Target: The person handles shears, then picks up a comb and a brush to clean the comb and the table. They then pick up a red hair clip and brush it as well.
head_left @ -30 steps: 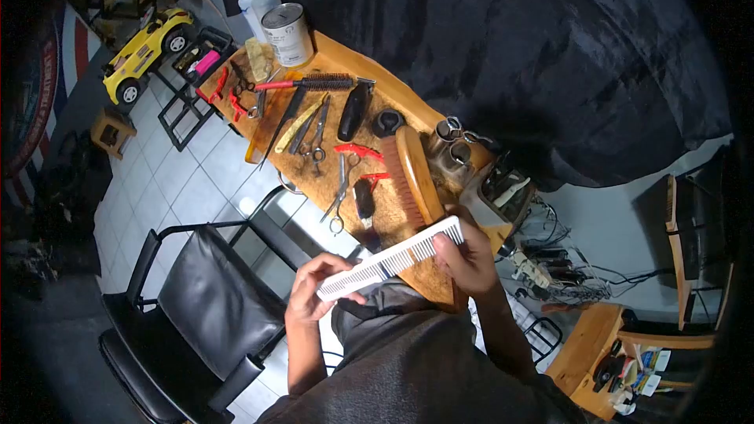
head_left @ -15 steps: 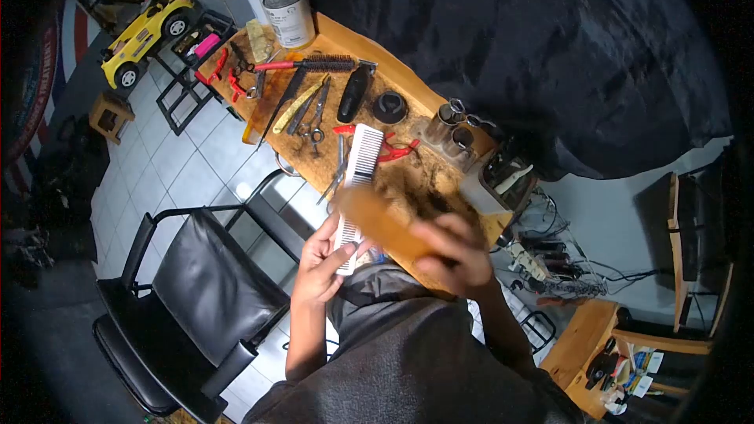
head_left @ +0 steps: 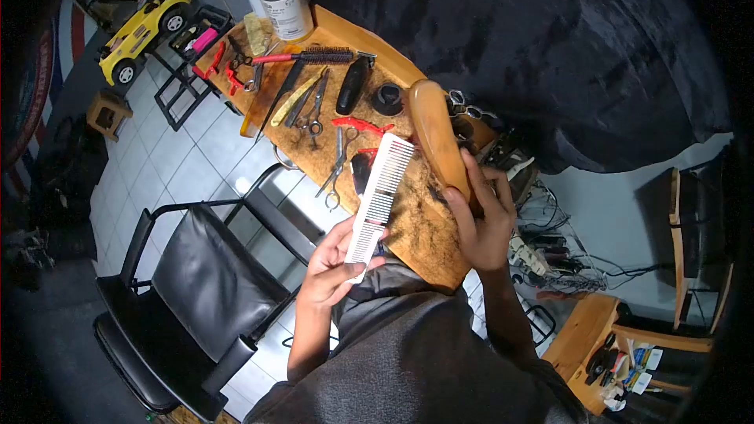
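A white comb (head_left: 382, 191) is held by its lower end in my left hand (head_left: 332, 265), tilted with its top leaning right. My right hand (head_left: 487, 220) grips a brown wooden brush (head_left: 437, 132) at its lower end; its smooth back faces me and the bristles are hidden. Both tools are above the wooden table (head_left: 428, 247), which is strewn with cut hair. Left of the comb lie thinning scissors (head_left: 336, 166). Behind it is a red clip (head_left: 363, 124). Farther back are a black trimmer (head_left: 354, 86) and a round black container (head_left: 388, 100).
More scissors (head_left: 316, 114), a red-handled round brush (head_left: 306, 56) and a large can (head_left: 286, 9) occupy the table's far left. A black chair (head_left: 208, 283) stands at left on the tiled floor. Cables (head_left: 573, 259) hang at right. Dark cloth (head_left: 534, 47) covers the back.
My right hand has moved the brush from across the comb up and to the right, and the brush now stands more upright. The comb has tilted further right in my left hand.
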Motion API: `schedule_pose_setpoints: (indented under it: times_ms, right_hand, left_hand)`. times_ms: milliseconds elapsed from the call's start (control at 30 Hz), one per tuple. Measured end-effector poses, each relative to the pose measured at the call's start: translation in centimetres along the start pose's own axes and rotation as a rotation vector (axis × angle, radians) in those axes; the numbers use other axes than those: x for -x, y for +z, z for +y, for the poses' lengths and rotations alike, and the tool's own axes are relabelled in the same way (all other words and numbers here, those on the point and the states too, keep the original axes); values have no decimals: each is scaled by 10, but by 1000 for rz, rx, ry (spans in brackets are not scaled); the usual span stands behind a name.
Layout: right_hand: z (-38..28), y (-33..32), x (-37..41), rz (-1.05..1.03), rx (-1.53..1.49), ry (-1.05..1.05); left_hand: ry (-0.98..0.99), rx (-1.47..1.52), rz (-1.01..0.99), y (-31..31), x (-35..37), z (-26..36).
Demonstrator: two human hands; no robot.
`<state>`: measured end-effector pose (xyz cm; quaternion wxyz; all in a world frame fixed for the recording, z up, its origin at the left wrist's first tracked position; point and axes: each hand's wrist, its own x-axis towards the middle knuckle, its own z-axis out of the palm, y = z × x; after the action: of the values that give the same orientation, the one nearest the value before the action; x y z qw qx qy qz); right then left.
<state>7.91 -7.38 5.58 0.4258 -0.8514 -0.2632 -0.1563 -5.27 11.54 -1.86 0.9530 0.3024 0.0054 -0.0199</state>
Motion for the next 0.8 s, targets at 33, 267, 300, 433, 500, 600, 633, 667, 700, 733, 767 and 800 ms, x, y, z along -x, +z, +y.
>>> schedule_pose_setpoints:
  times_ms: [33, 267, 300, 433, 500, 600, 633, 667, 700, 733, 767, 800]
  right_hand:
    - [0, -1, -1, 14, 16, 4]
    - [9, -14, 13, -103, -204, 78]
    - [10, -21, 15, -159, -203, 11]
    - [5, -20, 42, -568, -253, -196]
    - [-8, -12, 43, -662, -195, -121]
    - [-8, -10, 44, -772, -261, 45]
    - [-9, -9, 44, -757, -271, 61]
    - [-12, -11, 39, -691, -176, 55]
    - [-8, -8, 36, -544, -200, -17]
    - [0, -7, 38, -487, -199, 0]
    - [6, -7, 38, -429, -197, 14]
    - [3, -12, 31, -464, -210, 260]
  left_hand:
    - [24, -24, -7, -3, -2, -3]
    - [83, 87, 166, 7, -17, -4]
    - [81, 122, 202, 6, -21, -4]
    - [75, 58, 227, 10, -30, -2]
    - [128, 68, 307, 24, -33, -4]
    - [159, 200, 298, 32, -35, 2]
    - [147, 166, 229, 29, -32, 2]
    - [134, 131, 159, 23, -28, 2]
    - [120, 96, 87, 17, -24, 2]
    - [76, 108, 108, 15, -23, -1]
    - [33, 2, 151, 17, -19, -3]
    - [-15, -10, 91, 19, -17, -2]
